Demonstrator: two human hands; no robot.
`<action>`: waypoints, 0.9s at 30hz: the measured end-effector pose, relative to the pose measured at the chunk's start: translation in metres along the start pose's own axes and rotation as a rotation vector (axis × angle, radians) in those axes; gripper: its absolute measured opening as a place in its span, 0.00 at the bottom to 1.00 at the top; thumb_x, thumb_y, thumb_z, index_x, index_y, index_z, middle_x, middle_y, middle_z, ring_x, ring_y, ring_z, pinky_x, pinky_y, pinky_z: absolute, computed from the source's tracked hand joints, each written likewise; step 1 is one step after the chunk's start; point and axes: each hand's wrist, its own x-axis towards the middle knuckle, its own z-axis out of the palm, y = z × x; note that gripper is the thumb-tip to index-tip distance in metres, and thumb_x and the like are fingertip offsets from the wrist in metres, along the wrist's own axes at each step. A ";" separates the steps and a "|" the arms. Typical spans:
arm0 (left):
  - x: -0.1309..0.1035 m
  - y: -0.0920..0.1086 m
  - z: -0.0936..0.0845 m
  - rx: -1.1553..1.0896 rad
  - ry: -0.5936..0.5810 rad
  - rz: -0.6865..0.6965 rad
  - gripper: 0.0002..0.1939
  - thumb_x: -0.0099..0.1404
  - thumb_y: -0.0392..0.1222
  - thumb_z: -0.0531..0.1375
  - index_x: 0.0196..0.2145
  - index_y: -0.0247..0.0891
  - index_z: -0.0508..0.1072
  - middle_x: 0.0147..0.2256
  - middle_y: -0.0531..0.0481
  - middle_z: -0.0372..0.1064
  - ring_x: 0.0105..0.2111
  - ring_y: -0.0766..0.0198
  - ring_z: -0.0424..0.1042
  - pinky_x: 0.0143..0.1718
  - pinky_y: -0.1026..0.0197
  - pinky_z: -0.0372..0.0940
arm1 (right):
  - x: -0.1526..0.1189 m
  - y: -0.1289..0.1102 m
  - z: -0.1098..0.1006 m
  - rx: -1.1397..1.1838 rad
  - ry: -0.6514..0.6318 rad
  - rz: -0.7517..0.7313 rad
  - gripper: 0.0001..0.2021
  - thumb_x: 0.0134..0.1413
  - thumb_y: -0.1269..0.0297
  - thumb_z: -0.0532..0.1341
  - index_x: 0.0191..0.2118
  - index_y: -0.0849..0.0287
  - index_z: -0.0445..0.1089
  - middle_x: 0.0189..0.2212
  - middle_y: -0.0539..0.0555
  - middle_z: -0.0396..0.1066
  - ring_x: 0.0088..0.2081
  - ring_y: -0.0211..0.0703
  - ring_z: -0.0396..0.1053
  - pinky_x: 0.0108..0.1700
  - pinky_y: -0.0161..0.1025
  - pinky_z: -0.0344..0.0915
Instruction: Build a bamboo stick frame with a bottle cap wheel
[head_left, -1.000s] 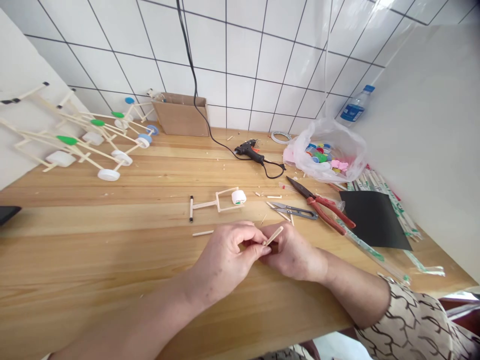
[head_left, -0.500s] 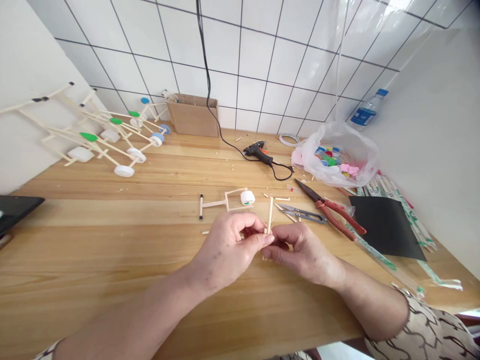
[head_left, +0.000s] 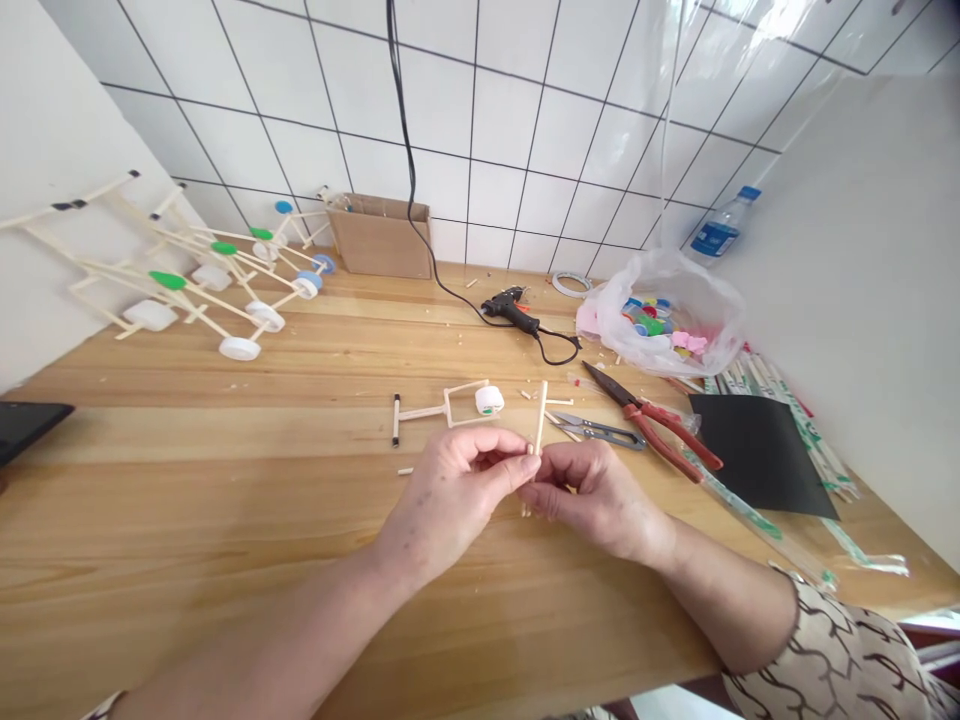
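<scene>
Between my two hands stand pale wooden sticks [head_left: 541, 412], one rising well above the fingers and shorter ends showing beside and below it. My left hand [head_left: 465, 490] is closed, thumb and fingertips pinching the sticks. My right hand [head_left: 600, 498] is closed against them lower down, its fingertips touching my left thumb area; how the sticks meet is hidden by the fingers. Just beyond my hands lies a small stick frame [head_left: 424, 412] with a white bottle cap [head_left: 489, 400] at its forked end and a black-tipped crossbar.
Right of my hands are thread snips [head_left: 600, 430] and red-handled pliers [head_left: 656, 425]. Behind lie a black glue gun [head_left: 514, 308], a tape roll [head_left: 571, 284] and a bag of caps [head_left: 660, 345]. Stick models with cap wheels [head_left: 240, 347] stand left, near a cardboard box [head_left: 382, 240].
My hands have stayed together, with the sticks raised slightly and more of their lower ends showing. The whole view has shifted a little.
</scene>
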 end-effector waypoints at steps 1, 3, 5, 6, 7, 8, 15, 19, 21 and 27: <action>0.000 0.000 0.000 -0.021 -0.001 -0.005 0.07 0.58 0.40 0.60 0.26 0.36 0.77 0.25 0.53 0.72 0.28 0.65 0.68 0.30 0.65 0.62 | 0.000 0.000 0.000 -0.001 0.000 -0.003 0.11 0.48 0.62 0.60 0.22 0.63 0.64 0.18 0.45 0.55 0.22 0.32 0.50 0.23 0.31 0.49; -0.001 -0.001 0.001 -0.081 -0.004 -0.010 0.07 0.58 0.40 0.60 0.28 0.36 0.77 0.26 0.53 0.73 0.29 0.65 0.68 0.31 0.65 0.63 | 0.000 0.000 0.000 0.011 0.003 -0.011 0.10 0.48 0.63 0.60 0.21 0.62 0.64 0.18 0.45 0.55 0.22 0.32 0.51 0.24 0.31 0.50; -0.001 -0.001 0.002 -0.137 -0.012 -0.008 0.07 0.59 0.40 0.60 0.29 0.36 0.78 0.27 0.52 0.73 0.30 0.64 0.69 0.32 0.64 0.64 | 0.000 0.000 0.001 0.031 0.008 -0.017 0.11 0.47 0.62 0.61 0.21 0.62 0.64 0.17 0.45 0.56 0.21 0.31 0.52 0.24 0.31 0.50; -0.002 -0.002 0.003 -0.156 -0.018 -0.008 0.07 0.59 0.40 0.60 0.30 0.36 0.78 0.27 0.52 0.73 0.31 0.64 0.69 0.32 0.64 0.64 | 0.000 0.000 0.002 0.041 0.010 -0.019 0.11 0.47 0.62 0.61 0.21 0.62 0.64 0.17 0.45 0.57 0.21 0.31 0.52 0.23 0.31 0.51; -0.002 -0.002 0.004 -0.171 -0.024 -0.006 0.07 0.59 0.40 0.60 0.30 0.37 0.78 0.27 0.52 0.72 0.30 0.64 0.69 0.32 0.64 0.64 | 0.000 0.000 0.002 0.051 0.008 -0.019 0.11 0.47 0.62 0.61 0.21 0.62 0.64 0.17 0.45 0.57 0.21 0.31 0.52 0.23 0.31 0.51; -0.002 -0.002 0.004 -0.186 -0.032 -0.002 0.08 0.60 0.39 0.59 0.30 0.37 0.78 0.26 0.52 0.72 0.30 0.64 0.69 0.31 0.64 0.64 | 0.000 0.000 0.002 0.061 0.007 -0.018 0.11 0.47 0.62 0.61 0.21 0.63 0.65 0.17 0.45 0.58 0.21 0.31 0.52 0.23 0.31 0.51; -0.004 -0.004 0.009 -0.289 -0.020 0.002 0.07 0.60 0.38 0.60 0.28 0.38 0.77 0.24 0.54 0.68 0.28 0.67 0.68 0.30 0.66 0.65 | 0.000 0.001 0.005 0.126 -0.021 0.003 0.11 0.47 0.61 0.62 0.22 0.63 0.66 0.18 0.46 0.59 0.20 0.31 0.53 0.23 0.31 0.52; -0.004 -0.005 0.011 -0.301 -0.002 -0.001 0.06 0.60 0.38 0.60 0.28 0.38 0.77 0.25 0.55 0.67 0.29 0.67 0.67 0.30 0.67 0.65 | 0.000 0.000 0.007 0.199 -0.027 0.001 0.13 0.47 0.59 0.64 0.22 0.63 0.65 0.18 0.45 0.60 0.21 0.31 0.54 0.24 0.31 0.53; -0.005 -0.005 0.011 -0.297 0.000 -0.005 0.06 0.60 0.38 0.60 0.28 0.38 0.77 0.24 0.55 0.66 0.28 0.67 0.67 0.30 0.67 0.64 | 0.000 -0.001 0.007 0.226 -0.022 -0.001 0.13 0.46 0.58 0.65 0.22 0.62 0.65 0.18 0.45 0.60 0.21 0.31 0.55 0.24 0.31 0.53; -0.005 -0.005 0.011 -0.245 0.007 -0.023 0.07 0.60 0.42 0.60 0.30 0.37 0.77 0.26 0.54 0.68 0.30 0.65 0.67 0.31 0.65 0.63 | 0.000 -0.003 0.006 0.242 -0.003 0.013 0.13 0.43 0.59 0.67 0.22 0.63 0.66 0.18 0.46 0.62 0.21 0.31 0.55 0.24 0.30 0.53</action>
